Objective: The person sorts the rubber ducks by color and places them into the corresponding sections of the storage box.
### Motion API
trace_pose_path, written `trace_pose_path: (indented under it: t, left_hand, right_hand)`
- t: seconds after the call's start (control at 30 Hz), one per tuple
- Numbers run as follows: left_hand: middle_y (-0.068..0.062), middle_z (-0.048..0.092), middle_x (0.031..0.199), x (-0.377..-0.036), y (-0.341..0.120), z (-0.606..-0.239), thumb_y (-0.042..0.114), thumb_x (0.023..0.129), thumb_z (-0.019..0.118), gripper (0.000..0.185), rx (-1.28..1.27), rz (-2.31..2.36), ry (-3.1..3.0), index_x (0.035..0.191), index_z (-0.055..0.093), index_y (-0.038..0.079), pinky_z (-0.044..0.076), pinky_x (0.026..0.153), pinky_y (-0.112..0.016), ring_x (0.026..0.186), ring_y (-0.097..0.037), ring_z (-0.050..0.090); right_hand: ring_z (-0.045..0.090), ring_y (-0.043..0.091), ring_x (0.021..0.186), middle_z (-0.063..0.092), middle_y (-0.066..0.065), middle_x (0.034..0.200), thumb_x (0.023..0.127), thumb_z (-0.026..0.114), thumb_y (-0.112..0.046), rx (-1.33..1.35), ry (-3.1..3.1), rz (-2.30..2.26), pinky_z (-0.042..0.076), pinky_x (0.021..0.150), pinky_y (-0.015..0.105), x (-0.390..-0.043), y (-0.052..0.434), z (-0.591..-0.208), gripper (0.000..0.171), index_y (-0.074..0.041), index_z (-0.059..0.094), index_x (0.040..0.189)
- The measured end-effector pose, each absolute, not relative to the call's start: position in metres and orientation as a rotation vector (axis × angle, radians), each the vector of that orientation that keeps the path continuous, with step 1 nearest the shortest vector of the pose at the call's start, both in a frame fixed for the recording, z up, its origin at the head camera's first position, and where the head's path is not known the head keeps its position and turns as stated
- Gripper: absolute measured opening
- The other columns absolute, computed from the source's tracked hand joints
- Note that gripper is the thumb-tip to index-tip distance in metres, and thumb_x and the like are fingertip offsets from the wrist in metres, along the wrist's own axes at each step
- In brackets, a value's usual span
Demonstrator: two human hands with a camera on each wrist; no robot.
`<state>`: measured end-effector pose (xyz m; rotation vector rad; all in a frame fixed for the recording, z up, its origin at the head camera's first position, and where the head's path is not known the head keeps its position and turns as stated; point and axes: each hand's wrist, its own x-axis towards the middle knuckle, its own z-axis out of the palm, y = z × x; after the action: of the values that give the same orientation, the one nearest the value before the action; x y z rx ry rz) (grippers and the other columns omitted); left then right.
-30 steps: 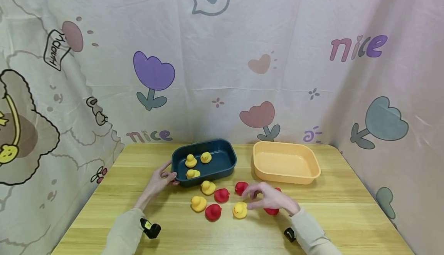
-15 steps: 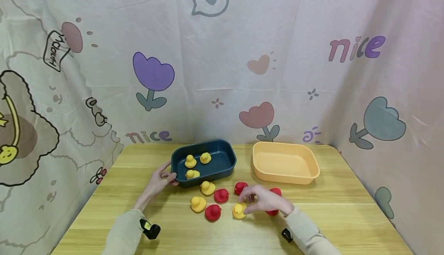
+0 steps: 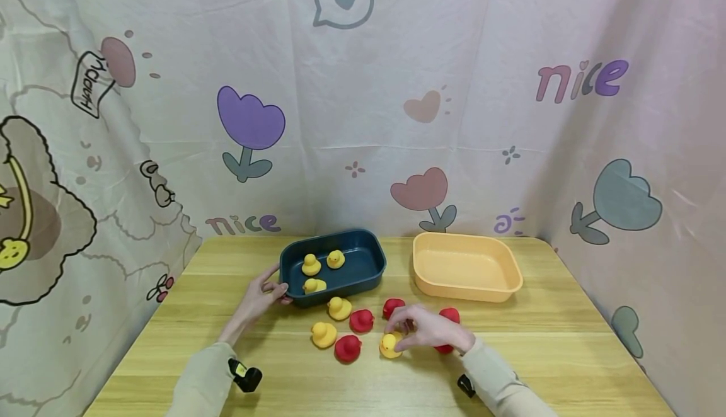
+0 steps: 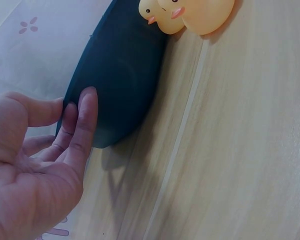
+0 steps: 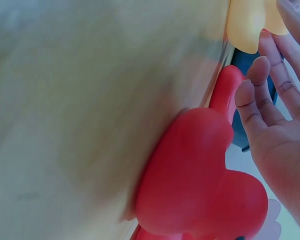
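Note:
My left hand [image 3: 263,294] pinches the near left corner of a dark blue tray [image 3: 340,290]. In the left wrist view its fingers [image 4: 87,115] press the tray's outer wall, with the thumb at the rim. Three yellow rubber ducks lie inside the tray. My right hand [image 3: 425,329] pinches a yellow rubber duck [image 3: 388,346] on the wooden table [image 3: 363,392], thumb and fingertips around it. The right wrist view shows that duck [image 5: 246,25] at the fingertips, partly out of frame. A red rubber duck [image 5: 190,170] looms close below the palm.
An orange tray [image 3: 467,266] stands at the back right. Two yellow ducks [image 3: 324,335] and several red ducks [image 3: 348,348] lie between the hands. Further red ducks [image 3: 450,315] sit beside the right wrist, partly hidden by it. A printed cloth [image 3: 340,121] hangs behind the table.
My right hand has moved slightly left and closed in on the yellow duck, its thumb and fingers now around it. The left hand and both trays stay in place.

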<state>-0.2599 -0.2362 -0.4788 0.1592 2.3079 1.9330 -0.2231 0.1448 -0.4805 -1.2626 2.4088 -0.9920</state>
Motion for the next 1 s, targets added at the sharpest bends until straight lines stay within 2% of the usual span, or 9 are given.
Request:
trace_pose_path:
  t: [0.27,0.57,1.0]
  left_hand:
    - [-0.029,0.06,0.093,-0.2598,-0.2382,-0.4792,0.009,0.09,0.05,0.064,0.185,1.9,2.329,0.143,0.014,0.006,0.053,0.079,-0.046,0.074,-0.022,0.067]
    - [-0.021,0.062,0.086,-0.2589,-0.2376,-0.4768,0.009,0.09,0.05,0.064,0.152,1.908,2.317,0.143,0.015,0.007,0.056,0.077,-0.04,0.074,-0.024,0.067]
    - [-0.024,0.061,0.089,-0.2565,-0.2359,-0.4738,0.009,0.09,0.051,0.066,0.154,1.911,2.301,0.143,0.012,0.007,0.056,0.077,-0.039,0.075,-0.024,0.067]
  right_hand:
    - [0.052,0.017,0.071,0.059,-0.002,0.085,0.073,0.072,-0.029,-1.247,2.425,-0.967,0.047,0.059,0.018,-0.222,0.142,-0.4812,0.025,-0.022,0.064,0.096]
    - [0.051,0.012,0.072,0.057,-0.006,0.086,0.073,0.072,-0.028,-1.258,2.437,-0.951,0.047,0.061,0.019,-0.2222,0.1396,-0.483,0.026,-0.023,0.064,0.097]
    - [0.051,0.016,0.07,0.057,0.001,0.08,0.076,0.07,-0.024,-1.337,2.483,-1.036,0.045,0.058,0.023,-0.2218,0.1382,-0.4785,0.02,-0.019,0.064,0.095]
